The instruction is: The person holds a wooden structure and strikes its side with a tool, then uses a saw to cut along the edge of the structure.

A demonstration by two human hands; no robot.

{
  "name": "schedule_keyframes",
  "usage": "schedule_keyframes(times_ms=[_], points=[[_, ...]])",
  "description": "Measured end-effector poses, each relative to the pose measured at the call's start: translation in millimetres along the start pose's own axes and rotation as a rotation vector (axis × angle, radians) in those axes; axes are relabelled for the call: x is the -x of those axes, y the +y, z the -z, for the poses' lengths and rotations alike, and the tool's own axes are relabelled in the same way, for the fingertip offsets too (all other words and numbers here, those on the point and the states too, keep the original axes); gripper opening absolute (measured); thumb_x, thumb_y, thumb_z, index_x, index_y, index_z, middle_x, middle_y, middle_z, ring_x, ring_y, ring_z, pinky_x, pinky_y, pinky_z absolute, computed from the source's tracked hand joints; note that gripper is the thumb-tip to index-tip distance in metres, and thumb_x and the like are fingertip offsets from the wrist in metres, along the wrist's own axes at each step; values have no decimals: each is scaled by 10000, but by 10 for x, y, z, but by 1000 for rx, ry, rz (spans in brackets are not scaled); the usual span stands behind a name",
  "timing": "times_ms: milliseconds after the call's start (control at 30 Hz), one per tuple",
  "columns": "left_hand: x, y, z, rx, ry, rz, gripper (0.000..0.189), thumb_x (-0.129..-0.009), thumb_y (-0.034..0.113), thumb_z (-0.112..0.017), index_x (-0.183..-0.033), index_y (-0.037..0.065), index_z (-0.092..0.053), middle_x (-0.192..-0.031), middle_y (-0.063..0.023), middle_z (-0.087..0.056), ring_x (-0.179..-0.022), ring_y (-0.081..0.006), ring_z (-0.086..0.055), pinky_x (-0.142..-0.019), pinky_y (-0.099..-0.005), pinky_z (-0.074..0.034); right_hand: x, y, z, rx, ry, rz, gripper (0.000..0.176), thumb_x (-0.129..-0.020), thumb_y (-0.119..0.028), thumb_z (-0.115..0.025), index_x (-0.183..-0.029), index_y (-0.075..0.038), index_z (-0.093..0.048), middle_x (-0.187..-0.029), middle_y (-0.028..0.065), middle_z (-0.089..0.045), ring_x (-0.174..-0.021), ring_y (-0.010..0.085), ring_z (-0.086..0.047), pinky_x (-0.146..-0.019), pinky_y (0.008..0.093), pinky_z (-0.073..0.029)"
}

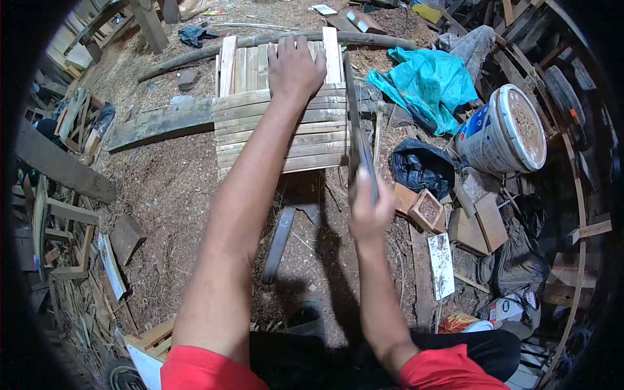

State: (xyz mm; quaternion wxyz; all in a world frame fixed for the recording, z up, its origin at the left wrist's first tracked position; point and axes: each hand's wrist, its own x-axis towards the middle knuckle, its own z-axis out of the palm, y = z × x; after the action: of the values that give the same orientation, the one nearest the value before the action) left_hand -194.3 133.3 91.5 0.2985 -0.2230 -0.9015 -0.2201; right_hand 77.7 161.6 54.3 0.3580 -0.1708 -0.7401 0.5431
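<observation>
Ahead, the slatted wood (283, 140) is being pressed under the open left hand (296, 71); beside its edge, a long blade (353, 107) is being gripped in the right hand (372, 209), ideally being kept parallel.

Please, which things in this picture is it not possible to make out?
Head view: edge of the long dark tool in the right hand, blurred.
Head view: palm of the left hand, hidden by its back.
Head view: underside of the pale slatted wooden piece, hidden by its top slats.
Head view: markings on the white rectangular sheet, too small.
</observation>
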Motion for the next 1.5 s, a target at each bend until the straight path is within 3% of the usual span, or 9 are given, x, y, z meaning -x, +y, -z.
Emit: schedule_keyframes(times_ms=[133,333,433,667,867,1067,1267,1400,1500], points=[[31,-58,-235,-6,260,-56,535,-947,427,-488,-1206,-31,-583,-1244,-199,-595,-1252,-330,-510,-1159,-524,-270,408,60,190,-77,7,-5,390,-980,-290,-572,-686,-35,-551,-545,6,-460,-519,87,-431,-472,304,-316],[-17,-52,9,39,-10,1,453,-904,271,-483,-1225,-39,-559,-1299,-228,-556,-1262,-370,-489,-1146,-534,-288,-209,-72,-134,-21,20,-8,400,-981,-296,-571,-683,-31,-534,-552,4,-435,-525,85,-412,-478,303,-308],[5,-55,-80,61,84,-40,416,-883,222,-483,-1198,-36,-567,-1271,-229,-566,-1248,-371,-497,-1137,-539,-295,409,-26,140,-15,11,-26,409,-990,-299,-557,-683,-29,-529,-551,1,-421,-532,83,-410,-480,307,-300],[26,-53,13,80,39,-17,380,-863,157,-487,-1185,-29,-567,-1234,-231,-574,-1238,-373,-502,-1134,-544,-298,-406,65,-189,-118,-24,-91,415,-1003,-306,-542,-711,-10,-551,-555,-13,-454,-527,89,-413,-484,302,-309],[54,-49,-71,78,135,-43,351,-864,138,-482,-1156,-39,-563,-1229,-239,-573,-1228,-379,-509,-1144,-548,-293,496,-103,223,-60,-24,-58,390,-994,-291,-546,-728,-7,-578,-559,-8,-469,-530,78,-439,-481,296,-328],[7,-74,9,67,4,-47,371,-884,156,-475,-1182,-48,-559,-1280,-250,-560,-1268,-384,-493,-1143,-547,-301,-426,41,-97,-152,-66,-99,387,-989,-272,-560,-689,-30,-536,-552,-27,-438,-534,75,-413,-476,294,-295],[48,-62,-78,76,135,-50,415,-890,179,-483,-1226,-52,-559,-1295,-247,-566,-1260,-383,-505,-1146,-535,-299,544,-78,234,-58,19,-15,365,-984,-263,-547,-700,-33,-552,-563,-25,-465,-532,68,-429,-477,274,-310],[47,-83,-87,44,156,-80,369,-880,185,-502,-1161,-40,-580,-1185,-209,-603,-1200,-350,-535,-1135,-525,-304,-294,-3,-57,-57,-53,-55,393,-989,-274,-557,-685,-26,-545,-551,-13,-467,-525,83,-432,-484,301,-323],[-20,-79,-117,44,147,-59,362,-879,188,-504,-1154,-34,-584,-1185,-205,-602,-1197,-348,-535,-1137,-523,-301,-228,-30,-24,-70,-43,-78,410,-997,-282,-543,-665,-41,-519,-543,-29,-454,-510,72,-410,-479,272,-296]])
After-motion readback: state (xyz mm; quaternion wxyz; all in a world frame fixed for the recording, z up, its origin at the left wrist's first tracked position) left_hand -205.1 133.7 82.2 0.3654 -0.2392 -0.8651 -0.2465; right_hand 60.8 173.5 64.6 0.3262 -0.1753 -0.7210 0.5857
